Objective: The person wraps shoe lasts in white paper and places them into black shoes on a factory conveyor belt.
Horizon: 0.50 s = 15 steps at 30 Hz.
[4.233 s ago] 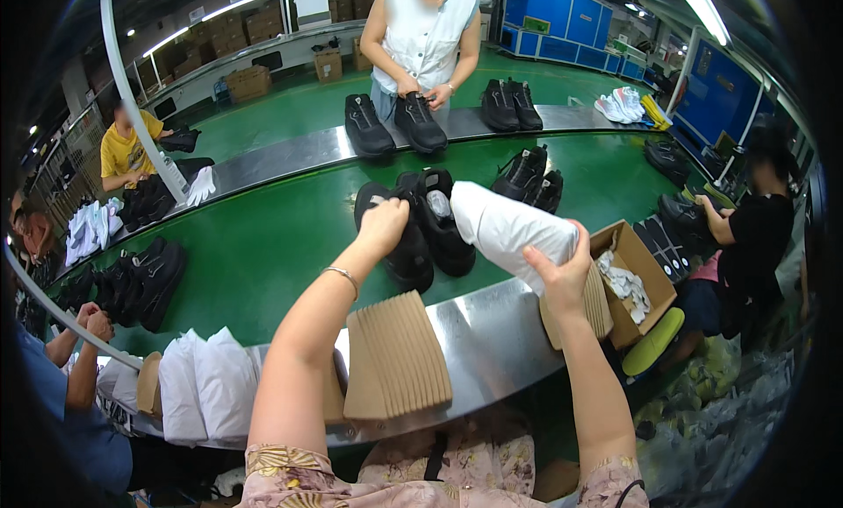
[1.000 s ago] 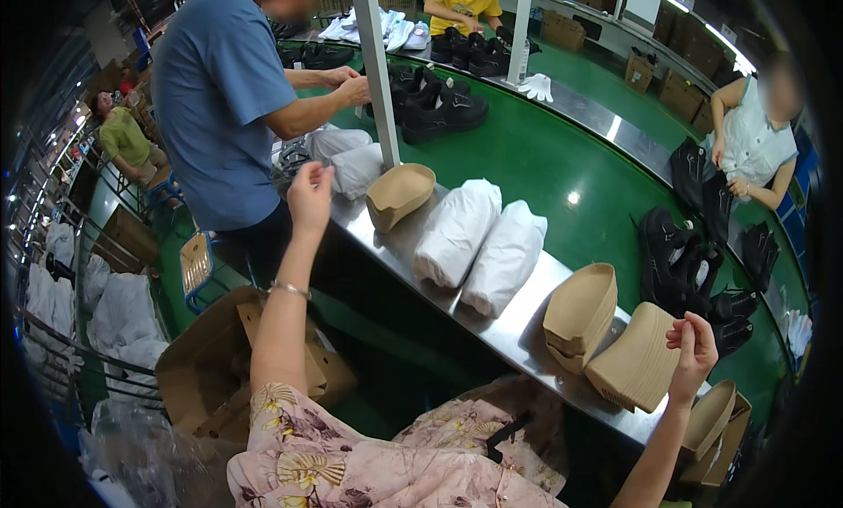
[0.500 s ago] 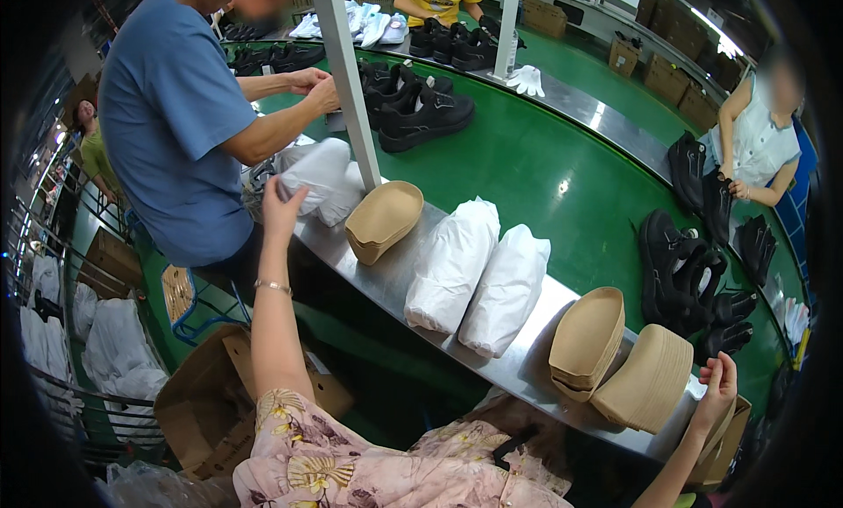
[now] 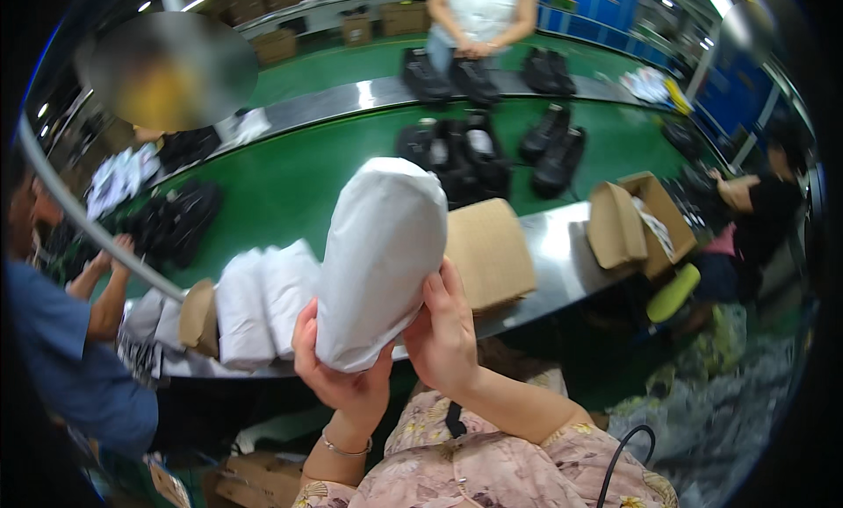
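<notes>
A white paper-wrapped bundle (image 4: pixel 382 253), long and rounded at its top, is held up in front of me between both hands. My left hand (image 4: pixel 347 376) cups its lower left end, thumb and fingers wrapped around it. On the other side, my right hand (image 4: pixel 443 332) presses its fingers and thumb against the lower right edge. What lies inside the paper is hidden. Behind the bundle, partly covered by it, a stack of brown cardboard forms (image 4: pixel 492 253) rests on the metal ledge. Two similar white wrapped bundles (image 4: pixel 263 302) lie side by side to the left.
Farther left stand another brown cardboard form (image 4: pixel 200 319) and a metal post (image 4: pixel 97 231). Black shoes (image 4: pixel 558 152) sit on the green belt (image 4: pixel 290 192). An open carton (image 4: pixel 672 258) is on the right. Co-workers stand at the left, far side and right.
The view has turned to the right. My left hand has brought a white wrapped bundle from the left to the front. My right hand has come in from the far right and now grips it too.
</notes>
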### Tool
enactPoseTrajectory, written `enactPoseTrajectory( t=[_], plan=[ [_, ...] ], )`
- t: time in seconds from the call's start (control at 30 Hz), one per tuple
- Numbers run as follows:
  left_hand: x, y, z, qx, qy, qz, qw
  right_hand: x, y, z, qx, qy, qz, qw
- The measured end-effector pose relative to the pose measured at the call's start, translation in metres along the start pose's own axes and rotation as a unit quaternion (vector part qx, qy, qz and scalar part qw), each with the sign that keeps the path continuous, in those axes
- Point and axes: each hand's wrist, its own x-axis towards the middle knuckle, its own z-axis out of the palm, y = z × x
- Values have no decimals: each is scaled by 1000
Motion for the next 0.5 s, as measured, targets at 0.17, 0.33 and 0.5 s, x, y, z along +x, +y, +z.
enactPoseTrajectory(
  t=[0.17, 0.33, 0.5],
  plan=[
    [7, 45, 67, -232, -257, -157, 925, 23, -101, -80, -106, 108, -88, 985],
    [57, 66, 169, -480, -280, -370, 745, 38, -142, -141, -152, 6, 65, 986],
    [65, 83, 255, -513, -351, -401, 672, 84, -175, -181, 61, -73, 176, 980]
  ],
)
